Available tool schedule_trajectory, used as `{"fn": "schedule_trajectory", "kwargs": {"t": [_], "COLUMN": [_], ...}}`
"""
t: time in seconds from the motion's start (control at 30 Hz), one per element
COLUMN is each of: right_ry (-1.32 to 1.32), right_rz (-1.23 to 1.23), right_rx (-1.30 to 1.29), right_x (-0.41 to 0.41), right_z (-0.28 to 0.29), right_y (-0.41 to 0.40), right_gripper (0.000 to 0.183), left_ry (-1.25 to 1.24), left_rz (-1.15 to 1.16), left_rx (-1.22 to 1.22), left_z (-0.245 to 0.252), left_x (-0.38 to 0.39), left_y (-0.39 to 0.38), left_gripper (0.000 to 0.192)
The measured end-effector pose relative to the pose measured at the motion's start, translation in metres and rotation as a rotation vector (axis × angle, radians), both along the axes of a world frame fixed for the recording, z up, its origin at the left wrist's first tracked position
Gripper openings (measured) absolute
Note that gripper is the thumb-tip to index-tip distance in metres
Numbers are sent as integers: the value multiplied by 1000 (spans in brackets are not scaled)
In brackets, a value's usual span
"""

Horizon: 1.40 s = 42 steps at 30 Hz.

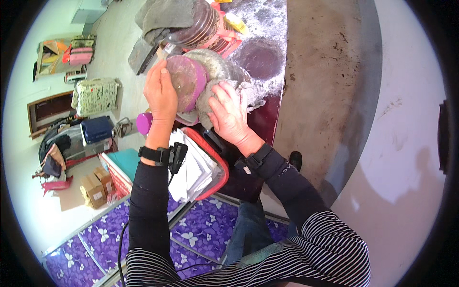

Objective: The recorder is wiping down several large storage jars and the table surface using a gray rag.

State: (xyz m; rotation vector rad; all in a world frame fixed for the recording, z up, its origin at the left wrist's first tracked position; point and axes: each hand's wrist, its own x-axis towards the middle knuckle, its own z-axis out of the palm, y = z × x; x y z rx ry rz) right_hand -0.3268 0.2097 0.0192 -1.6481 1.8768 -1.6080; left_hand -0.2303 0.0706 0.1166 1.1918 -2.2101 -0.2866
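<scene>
My left hand lies flat along the near-left rim of a round, dirty pink-purple lid or container base, fingers together. A grey, dusty cloth is bunched under my right hand, whose fingers press on it. Behind the purple-rimmed piece stands a dusty, pale rounded container, partly hidden. Another pale container with a pink rim shows beneath. A dark brown patterned jar with pink straps stands farther up, with a grey cloth over its side.
A dark red tabletop carries grey dust. Near me, a red-rimmed basket holds white papers. A purple round lid is by my left wrist. Suitcases and cardboard boxes stand on the left. Purple butterfly-patterned fabric lies below.
</scene>
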Motion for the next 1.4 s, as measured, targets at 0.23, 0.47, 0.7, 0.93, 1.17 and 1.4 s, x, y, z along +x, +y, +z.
{"fn": "schedule_trajectory", "kwargs": {"t": [0.23, 0.47, 0.7, 0.93, 1.17, 1.4], "right_ry": [-96, -260, -346, -256, -310, -427], "right_rz": [-112, -167, 64, -133, -228, -46], "right_rx": [36, 17, -16, 11, -33, 426], "right_x": [5, -38, -55, 27, -10, -50], "right_z": [7, 1, -15, -8, -4, 10], "right_y": [-17, -72, -96, 8, -35, -109], "right_gripper": [43, 33, 31, 42, 41, 44], "left_ry": [-26, -16, 1, -88, -75, -108], "left_rz": [70, 54, 37, 30, 15, -11], "left_rx": [-15, -49, -101, -173, -150, -121], "left_z": [2, -3, -6, -6, -10, -1], "left_x": [2, 2, 0, 2, -6, 4], "left_y": [6, 6, 5, 5, 5, 0], "left_gripper": [26, 25, 25, 26, 26, 26]}}
